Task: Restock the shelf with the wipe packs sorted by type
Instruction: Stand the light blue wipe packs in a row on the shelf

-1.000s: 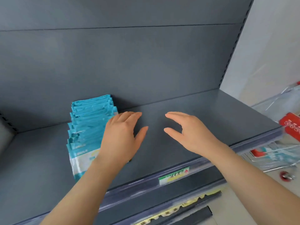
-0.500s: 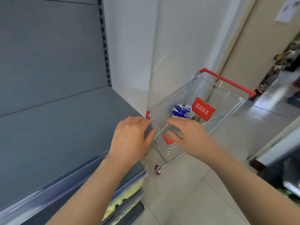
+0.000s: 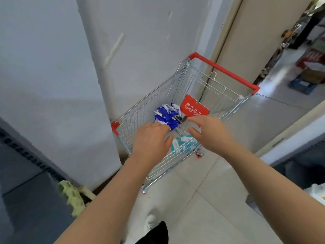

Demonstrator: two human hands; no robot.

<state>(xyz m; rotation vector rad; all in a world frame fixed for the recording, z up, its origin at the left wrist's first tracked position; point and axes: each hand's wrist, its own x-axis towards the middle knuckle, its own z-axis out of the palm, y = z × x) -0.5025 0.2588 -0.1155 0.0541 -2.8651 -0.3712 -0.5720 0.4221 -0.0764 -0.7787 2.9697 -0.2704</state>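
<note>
A wire shopping cart (image 3: pixel 177 88) with a red handle stands on the floor against the white wall. Inside it lies a bunch of dark blue wipe packs (image 3: pixel 167 115) toward the back and a teal-and-white wipe pack (image 3: pixel 184 144) nearer the front. My left hand (image 3: pixel 151 141) hovers over the cart with relaxed fingers, its fingertips close to the blue packs. My right hand (image 3: pixel 209 132) reaches in beside it, thumb and fingers spread apart, holding nothing. The teal pack shows in the gap between both hands.
The dark grey shelf (image 3: pixel 26 191) fills the lower left corner. A red sign (image 3: pixel 194 106) hangs inside the cart. Tiled floor (image 3: pixel 202 199) lies to the right, with boxes and goods (image 3: pixel 309 71) in the far right aisle.
The view has swung right and down from the shelf with its row of teal packs to the cart. Both hands left the shelf and now reach into the cart.
</note>
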